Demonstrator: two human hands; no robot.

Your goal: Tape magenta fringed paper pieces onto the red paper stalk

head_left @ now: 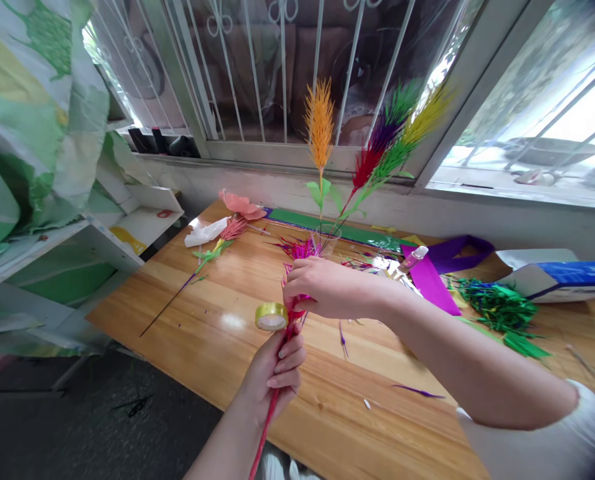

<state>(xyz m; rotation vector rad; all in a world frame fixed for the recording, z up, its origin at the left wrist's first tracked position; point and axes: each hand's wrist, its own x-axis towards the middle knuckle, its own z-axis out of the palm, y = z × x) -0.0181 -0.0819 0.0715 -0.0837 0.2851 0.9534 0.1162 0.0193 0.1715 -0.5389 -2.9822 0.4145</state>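
Note:
My left hand (pixel 276 367) is wrapped round the red stem (pixel 266 427) of an artificial flower spike, whose magenta bristles (pixel 302 248) fan out at the top. A roll of clear yellowish tape (pixel 271 317) hangs beside the stem, just above that hand. At the base of the bristles, my right hand (pixel 322 287) has its fingers pinched together. Those fingers touch the spike, but whether they grip the bristles or a tape end is hidden.
A clear cup (pixel 327 240) at the back holds an orange spike (pixel 319 127) and multicoloured ones. A pink spike (pixel 232 230) lies left. Green tinsel (pixel 497 303), a small bottle (pixel 413 259) and a blue-and-white box (pixel 567 280) are right. White shelves (pixel 62 247) stand left.

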